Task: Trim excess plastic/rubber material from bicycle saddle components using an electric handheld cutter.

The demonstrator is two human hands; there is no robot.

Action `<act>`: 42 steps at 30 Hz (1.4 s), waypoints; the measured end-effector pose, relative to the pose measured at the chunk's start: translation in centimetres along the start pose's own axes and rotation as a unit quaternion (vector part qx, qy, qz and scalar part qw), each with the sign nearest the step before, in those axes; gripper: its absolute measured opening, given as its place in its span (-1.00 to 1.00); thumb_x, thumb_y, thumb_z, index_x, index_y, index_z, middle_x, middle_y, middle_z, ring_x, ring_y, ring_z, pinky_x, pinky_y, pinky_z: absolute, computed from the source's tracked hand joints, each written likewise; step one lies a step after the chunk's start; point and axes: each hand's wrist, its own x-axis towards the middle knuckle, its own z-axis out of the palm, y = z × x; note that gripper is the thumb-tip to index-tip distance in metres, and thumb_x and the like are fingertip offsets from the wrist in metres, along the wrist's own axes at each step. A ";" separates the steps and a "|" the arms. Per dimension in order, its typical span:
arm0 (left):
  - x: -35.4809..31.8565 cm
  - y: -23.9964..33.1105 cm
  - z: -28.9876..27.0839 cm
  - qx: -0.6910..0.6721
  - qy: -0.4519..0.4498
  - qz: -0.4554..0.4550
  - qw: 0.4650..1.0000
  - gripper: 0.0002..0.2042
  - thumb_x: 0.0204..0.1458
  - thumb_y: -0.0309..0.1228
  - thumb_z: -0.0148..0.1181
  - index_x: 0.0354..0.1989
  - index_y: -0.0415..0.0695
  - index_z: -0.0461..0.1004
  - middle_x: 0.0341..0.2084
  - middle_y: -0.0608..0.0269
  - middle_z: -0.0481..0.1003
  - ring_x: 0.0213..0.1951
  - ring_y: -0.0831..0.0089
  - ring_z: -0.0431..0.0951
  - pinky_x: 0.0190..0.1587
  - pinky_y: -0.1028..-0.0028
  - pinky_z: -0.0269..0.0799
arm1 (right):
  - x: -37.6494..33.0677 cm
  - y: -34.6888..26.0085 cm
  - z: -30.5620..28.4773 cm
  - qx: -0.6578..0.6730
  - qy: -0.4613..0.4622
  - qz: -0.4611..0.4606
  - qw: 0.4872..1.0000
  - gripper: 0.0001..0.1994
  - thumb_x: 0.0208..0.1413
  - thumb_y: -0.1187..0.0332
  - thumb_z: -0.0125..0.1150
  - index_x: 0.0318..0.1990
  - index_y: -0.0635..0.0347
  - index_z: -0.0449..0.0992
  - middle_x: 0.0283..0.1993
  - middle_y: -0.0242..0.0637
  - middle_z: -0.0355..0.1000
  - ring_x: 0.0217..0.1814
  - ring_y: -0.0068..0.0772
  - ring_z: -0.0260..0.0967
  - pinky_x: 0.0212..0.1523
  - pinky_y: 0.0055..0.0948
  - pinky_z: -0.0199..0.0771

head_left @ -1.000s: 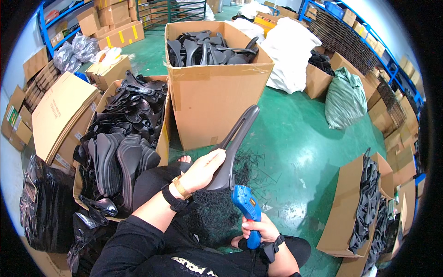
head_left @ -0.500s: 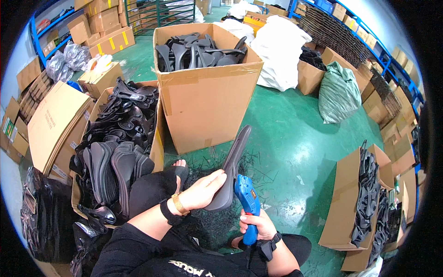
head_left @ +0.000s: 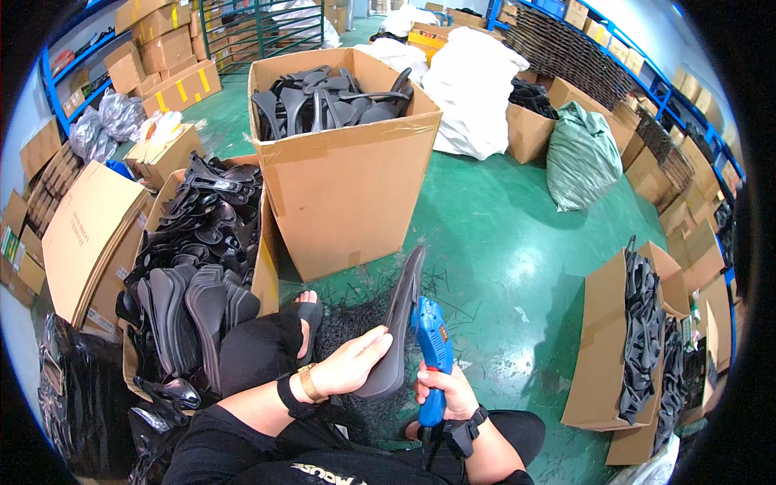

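Green painted floor [head_left: 517,242] spreads under cardboard cartons in a storage hall lined with blue shelving. Over the person's lap, the left hand [head_left: 349,365] lies flat against a long, curved black sole piece [head_left: 398,327], fingers stretched and loosely cupping its smooth matte underside, so the piece stands tilted, tip upward. The right hand [head_left: 447,392] is wrapped tight around the grip of a blue handheld power tool [head_left: 430,347], whose head touches the sole's right edge. Thin black trimmings [head_left: 356,311] litter the floor just beyond the knees. A low carton of stacked black soles [head_left: 194,267] sits at the left, a tall full carton [head_left: 343,153] stands ahead, and open floor lies to the right.
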 end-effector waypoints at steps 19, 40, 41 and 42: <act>-1.2 6.0 -0.7 -0.021 -0.037 0.050 0.998 -0.68 0.26 -0.16 -0.17 -0.08 -0.16 0.35 -0.42 0.03 0.47 -0.32 0.09 0.51 -0.25 0.30 0.38 | 0.4 -3.9 -5.9 0.057 0.012 -0.213 0.975 -0.75 0.08 0.29 0.24 -0.15 0.16 0.37 -0.40 -0.38 0.33 -0.36 -0.48 0.32 -0.40 -0.43 0.43; 3.0 5.0 1.1 -0.679 0.050 -0.067 0.729 -0.87 0.19 -0.36 0.04 -0.19 -0.12 0.43 -0.21 0.19 0.54 -0.16 0.42 0.57 -0.07 0.45 0.53 | 1.3 -1.9 -0.5 0.011 0.006 -0.147 0.989 -0.73 0.00 0.34 0.30 -0.18 0.23 0.39 -0.40 -0.32 0.39 -0.42 -0.40 0.39 -0.39 -0.40 0.46; 2.8 4.6 -0.1 -0.742 0.041 -0.067 0.665 -0.88 0.20 -0.37 0.03 -0.20 -0.11 0.44 -0.22 0.21 0.55 -0.16 0.43 0.57 -0.10 0.47 0.56 | 1.0 -1.7 -0.5 0.029 -0.010 -0.138 0.990 -0.75 0.01 0.32 0.27 -0.23 0.21 0.38 -0.47 -0.35 0.33 -0.47 -0.44 0.32 -0.41 -0.42 0.40; 2.8 4.3 -0.6 -0.753 0.049 -0.028 0.656 -0.89 0.20 -0.36 0.02 -0.21 -0.08 0.44 -0.24 0.22 0.55 -0.18 0.43 0.59 -0.12 0.46 0.58 | 1.0 -1.4 -0.8 0.012 -0.016 -0.123 0.992 -0.76 0.00 0.32 0.27 -0.25 0.21 0.37 -0.49 -0.36 0.31 -0.47 -0.45 0.30 -0.42 -0.43 0.40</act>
